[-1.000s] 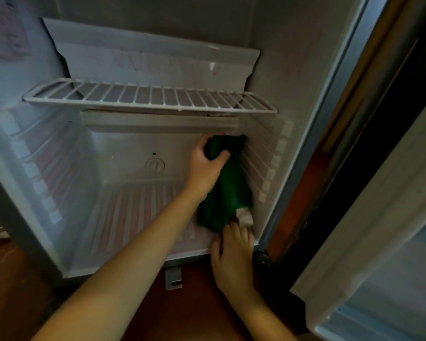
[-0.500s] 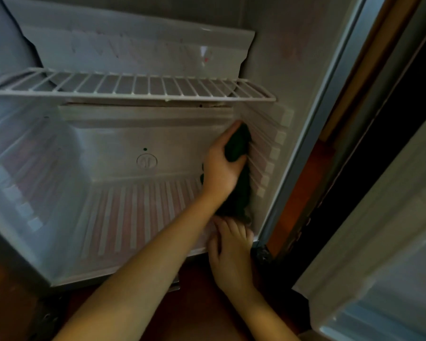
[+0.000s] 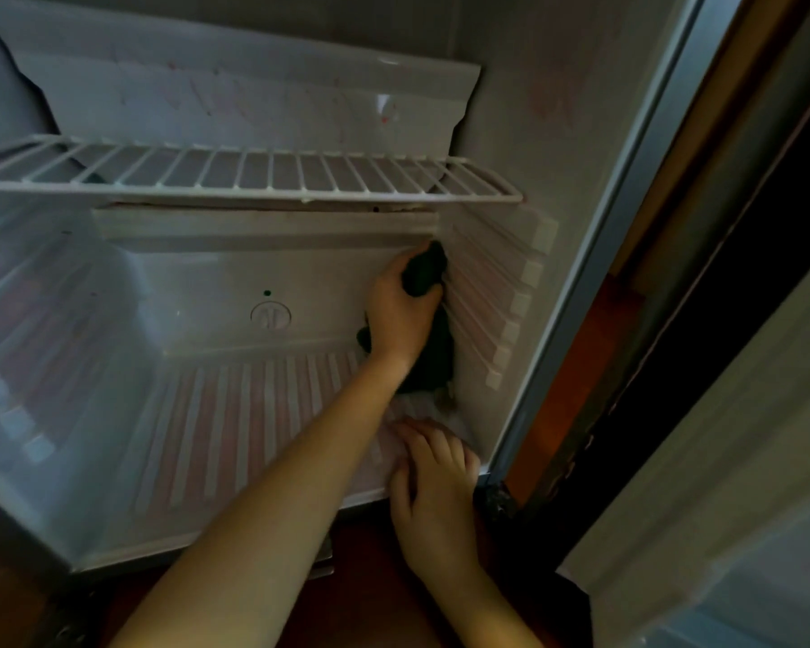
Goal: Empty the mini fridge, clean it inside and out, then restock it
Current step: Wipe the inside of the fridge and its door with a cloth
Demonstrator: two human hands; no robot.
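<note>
Grips cloth point(image 3: 424, 273) in left hand point(image 3: 401, 315) at 1 o'clock; rests right hand point(image 3: 433, 479) open on fridge floor point(image 3: 235, 413) at 5 o'clock. Might knock the shelf point(image 3: 253, 180) loose by rubbing higher.

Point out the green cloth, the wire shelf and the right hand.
green cloth point(image 3: 424, 273), head view, bunched top end
wire shelf point(image 3: 253, 173), head view, middle bars
right hand point(image 3: 433, 493), head view, back of the hand

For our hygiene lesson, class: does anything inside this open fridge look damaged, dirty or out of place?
Yes. The panel above the wire shelf has a jagged, broken-looking left edge and reddish smears; dark specks line the strip just beneath that shelf.
</note>
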